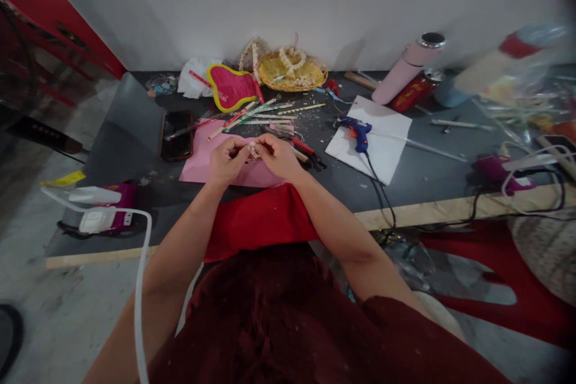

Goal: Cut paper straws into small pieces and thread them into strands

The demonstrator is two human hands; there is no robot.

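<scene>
My left hand and my right hand meet over a pink sheet on the dark table. Between their fingertips is a small whitish piece, pinched from both sides; its details are too small to tell. Just beyond my hands lie several thin patterned sticks among pale crumbs. Red-handled pliers rest right beside my right hand. A red cloth hangs between the table edge and my lap.
A phone lies left of the pink sheet. Rightward, a blue glue gun rests on a white board. Behind are a yellow basket, a heart-shaped item, a pink bottle and a red can. Power strips sit either side.
</scene>
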